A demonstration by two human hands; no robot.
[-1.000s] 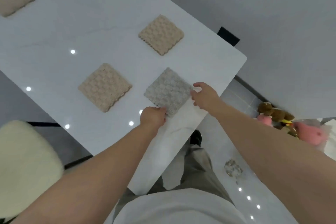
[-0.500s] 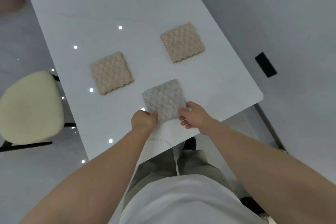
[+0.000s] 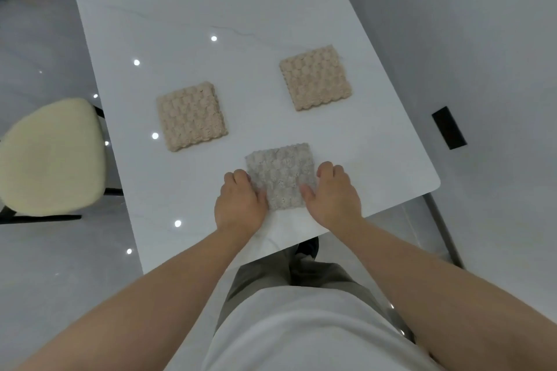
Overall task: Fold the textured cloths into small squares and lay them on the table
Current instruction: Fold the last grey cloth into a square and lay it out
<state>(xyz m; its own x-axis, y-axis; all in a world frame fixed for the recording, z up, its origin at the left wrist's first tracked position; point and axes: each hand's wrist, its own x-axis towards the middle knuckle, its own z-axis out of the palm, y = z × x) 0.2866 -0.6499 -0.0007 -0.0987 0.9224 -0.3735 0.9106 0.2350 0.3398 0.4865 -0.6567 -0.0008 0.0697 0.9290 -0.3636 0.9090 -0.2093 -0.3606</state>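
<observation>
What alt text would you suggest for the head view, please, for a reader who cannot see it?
A person's left hand and right hand hold the side edges of a folded grey cloth on a white table. Beyond it lie a nearer beige cloth and a farther beige cloth, both folded square.

Both bare forearms reach forward, palms facing down. The left hand (image 3: 241, 203) has its fingers curled onto the left edge of the grey cloth (image 3: 280, 172). The right hand (image 3: 333, 194) grips the right edge, thumb lying on top.
</observation>
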